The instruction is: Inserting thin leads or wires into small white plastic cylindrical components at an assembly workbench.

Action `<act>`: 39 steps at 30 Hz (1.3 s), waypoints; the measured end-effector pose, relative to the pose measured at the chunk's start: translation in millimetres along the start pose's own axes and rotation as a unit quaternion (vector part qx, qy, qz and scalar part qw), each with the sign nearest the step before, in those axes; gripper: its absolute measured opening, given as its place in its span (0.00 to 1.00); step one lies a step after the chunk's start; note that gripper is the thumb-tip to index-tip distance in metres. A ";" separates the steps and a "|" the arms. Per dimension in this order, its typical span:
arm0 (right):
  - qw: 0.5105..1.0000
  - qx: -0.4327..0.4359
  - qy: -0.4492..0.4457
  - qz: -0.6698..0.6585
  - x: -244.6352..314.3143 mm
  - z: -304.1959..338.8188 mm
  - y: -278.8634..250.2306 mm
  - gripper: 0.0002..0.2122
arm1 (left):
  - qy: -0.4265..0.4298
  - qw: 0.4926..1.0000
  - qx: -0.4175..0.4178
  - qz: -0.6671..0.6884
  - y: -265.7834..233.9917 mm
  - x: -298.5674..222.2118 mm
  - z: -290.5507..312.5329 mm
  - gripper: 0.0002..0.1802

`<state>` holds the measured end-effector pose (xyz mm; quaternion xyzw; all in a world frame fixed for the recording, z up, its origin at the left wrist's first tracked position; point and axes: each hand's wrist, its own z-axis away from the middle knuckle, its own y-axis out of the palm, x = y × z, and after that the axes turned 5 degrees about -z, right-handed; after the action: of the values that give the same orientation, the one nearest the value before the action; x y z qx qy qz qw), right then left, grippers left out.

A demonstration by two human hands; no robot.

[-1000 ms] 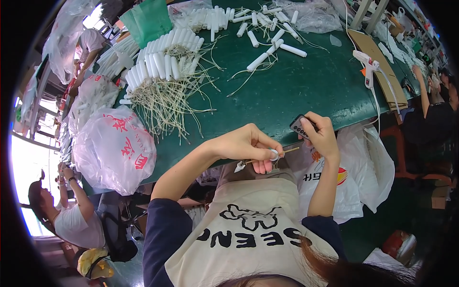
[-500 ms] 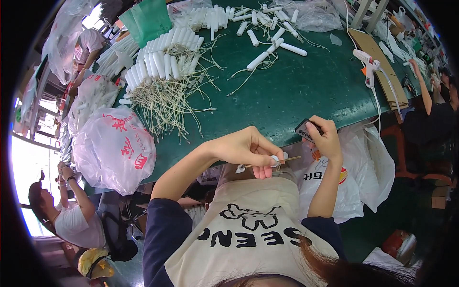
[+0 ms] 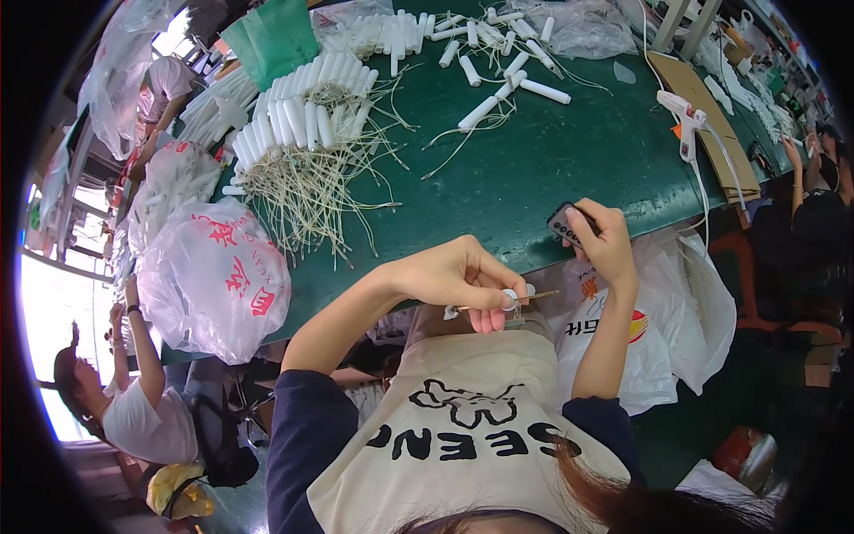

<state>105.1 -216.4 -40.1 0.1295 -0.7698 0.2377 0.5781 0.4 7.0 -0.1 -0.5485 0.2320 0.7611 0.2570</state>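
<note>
A white glue gun (image 3: 687, 125) is lying on the green surface (image 3: 551, 169) and is serving as the reference point. Below and to its left, just off the near edge of the surface, the left hand (image 3: 463, 274) is holding a thin tan rod (image 3: 541, 295); thumb and forefinger are pinching it together with a small white round piece (image 3: 511, 300), while the other fingers are curling underneath. Nearer to the glue gun, below and left of it, the right hand (image 3: 607, 245) is gripping a dark handheld device (image 3: 567, 222) with round marks on its face; the thumb is pressing across that face and the remaining fingers are folding behind it. Well to the left of the glue gun, stacked white tubes (image 3: 298, 120) are lying in rows, their pale leads (image 3: 307, 200) trailing toward the near edge. Left of and above it, loose white tubes (image 3: 545, 92) are lying scattered. A cardboard sheet (image 3: 712, 147) is resting just to its right. Far left and lower than it, a clear plastic bag with red print (image 3: 178, 280) is bulging at the near edge. Directly below it, a white plastic bag (image 3: 698, 329) is hanging. A co-worker (image 3: 147, 423) is sitting far left of the glue gun, arms raised.
</note>
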 end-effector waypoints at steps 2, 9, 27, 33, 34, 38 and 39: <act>1.000 0.007 0.013 0.018 -2.6 -1.8 0.9 0.10 | -0.005 1.000 -0.002 -0.005 -0.6 0.6 0.1 0.14; 0.995 0.104 0.009 0.009 -5.2 14.1 -12.7 0.11 | 0.000 1.000 -0.019 0.015 -0.4 0.6 3.2 0.12; 0.999 0.006 0.048 -0.012 -13.4 24.9 -31.1 0.12 | -0.003 1.000 -0.011 0.005 -7.6 2.1 2.8 0.14; 0.917 -0.180 -0.103 0.341 -39.0 -46.0 -24.1 0.13 | -0.015 1.000 -0.018 0.006 -4.9 2.5 2.1 0.14; 0.899 -0.182 -0.110 0.383 -52.0 -52.6 -26.9 0.13 | -0.014 1.000 -0.017 0.007 -4.0 1.7 1.8 0.14; 0.886 -0.211 -0.042 0.410 -79.8 -63.4 -27.9 0.13 | 0.001 1.000 -0.026 0.014 -5.4 6.3 1.0 0.12; 0.888 -0.217 -0.039 0.404 -80.1 -63.8 -26.1 0.12 | -0.003 0.999 -0.028 0.018 -6.3 6.5 1.4 0.12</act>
<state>194.2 -211.8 -96.7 -0.3119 -0.8099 0.2722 0.4155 1.7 13.6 -6.3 -0.5486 0.2201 0.7736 0.2284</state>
